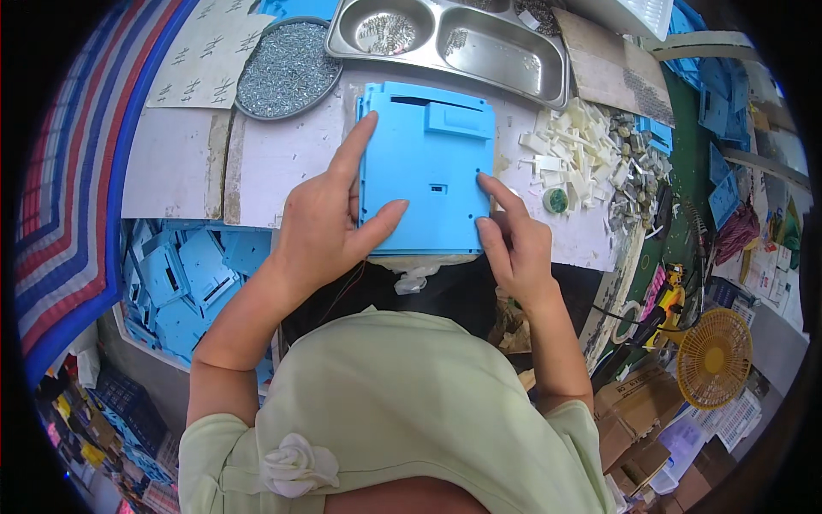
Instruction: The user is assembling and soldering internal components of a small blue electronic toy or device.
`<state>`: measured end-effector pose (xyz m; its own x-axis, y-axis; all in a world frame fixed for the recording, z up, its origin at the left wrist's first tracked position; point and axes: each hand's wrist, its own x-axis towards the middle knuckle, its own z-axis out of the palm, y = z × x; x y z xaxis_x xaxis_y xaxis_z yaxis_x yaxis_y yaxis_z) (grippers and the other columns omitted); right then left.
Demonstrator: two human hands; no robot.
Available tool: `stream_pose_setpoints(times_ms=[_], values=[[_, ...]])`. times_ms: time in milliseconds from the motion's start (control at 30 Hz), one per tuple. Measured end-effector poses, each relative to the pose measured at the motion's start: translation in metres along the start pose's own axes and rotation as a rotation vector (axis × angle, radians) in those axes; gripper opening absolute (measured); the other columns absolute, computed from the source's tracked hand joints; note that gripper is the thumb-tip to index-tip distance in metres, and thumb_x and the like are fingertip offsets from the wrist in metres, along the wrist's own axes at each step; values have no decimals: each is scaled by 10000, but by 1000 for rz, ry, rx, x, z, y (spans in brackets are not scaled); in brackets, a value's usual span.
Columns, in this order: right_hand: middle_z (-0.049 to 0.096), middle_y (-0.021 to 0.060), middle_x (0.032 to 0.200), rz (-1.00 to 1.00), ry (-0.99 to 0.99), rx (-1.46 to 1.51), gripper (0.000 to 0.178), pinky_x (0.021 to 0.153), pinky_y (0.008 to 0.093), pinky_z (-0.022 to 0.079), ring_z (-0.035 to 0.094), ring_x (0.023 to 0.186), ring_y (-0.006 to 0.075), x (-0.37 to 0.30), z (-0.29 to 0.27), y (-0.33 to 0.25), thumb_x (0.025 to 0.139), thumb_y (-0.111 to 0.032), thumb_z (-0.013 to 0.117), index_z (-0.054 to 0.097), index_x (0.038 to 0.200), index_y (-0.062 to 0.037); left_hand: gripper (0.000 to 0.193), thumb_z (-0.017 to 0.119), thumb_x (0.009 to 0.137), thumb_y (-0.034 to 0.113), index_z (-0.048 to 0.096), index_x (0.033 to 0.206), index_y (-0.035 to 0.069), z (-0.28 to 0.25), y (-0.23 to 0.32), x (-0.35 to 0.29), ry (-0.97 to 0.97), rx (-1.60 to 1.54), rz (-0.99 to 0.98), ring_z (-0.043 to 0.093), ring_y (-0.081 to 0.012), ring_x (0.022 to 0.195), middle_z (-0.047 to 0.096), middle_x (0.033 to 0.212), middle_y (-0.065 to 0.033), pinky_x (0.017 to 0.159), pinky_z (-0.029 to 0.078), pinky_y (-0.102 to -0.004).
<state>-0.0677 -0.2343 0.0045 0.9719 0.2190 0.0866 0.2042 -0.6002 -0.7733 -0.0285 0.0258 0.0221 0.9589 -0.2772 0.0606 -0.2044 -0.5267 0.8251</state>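
A light-blue plastic casing, roughly square, lies at the front edge of the worktable before me. It has a dark slot and a raised block near its far edge, a small rectangular hole in the middle and screw holes along its sides. My left hand grips its left side, with the index finger along the edge and the thumb resting on the top face. At the right edge, my right hand holds the casing between bent index finger and thumb. The remaining fingers of both hands are partly hidden.
A round tray of screws and a steel compartment tray with small metal parts stand behind. White plastic pieces, a green round item and metal parts lie right. More blue casings fill a bin lower left.
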Motion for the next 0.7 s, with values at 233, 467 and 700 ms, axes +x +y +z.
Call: stream_pose_setpoints(times_ms=[233,467,700], values=[[608,123,611,-11,-49,-113,526,552,351,477,594,517,244,3,-3,-1,959,-170,690,559,1459,-72,785,760,884,158,383,1544,-39,17,-9,-29,82,90,-50,406,-71,522,402,580,3,514,357,-246],[550,148,512,-65,-354,-559,525,520,438,492,602,485,352,33,-39,-39,955,-288,679,592,1428,-77,691,780,891,231,502,1440,-82,10,-8,-29,54,71,-125,531,-198,474,508,561,-79,502,444,-331],[606,124,549,-126,-475,-802,495,531,438,513,634,512,330,54,-35,-68,915,-331,693,664,1280,3,492,751,895,154,658,1369,65,-52,-34,7,-246,-137,-228,486,-80,600,535,663,11,590,432,-262]])
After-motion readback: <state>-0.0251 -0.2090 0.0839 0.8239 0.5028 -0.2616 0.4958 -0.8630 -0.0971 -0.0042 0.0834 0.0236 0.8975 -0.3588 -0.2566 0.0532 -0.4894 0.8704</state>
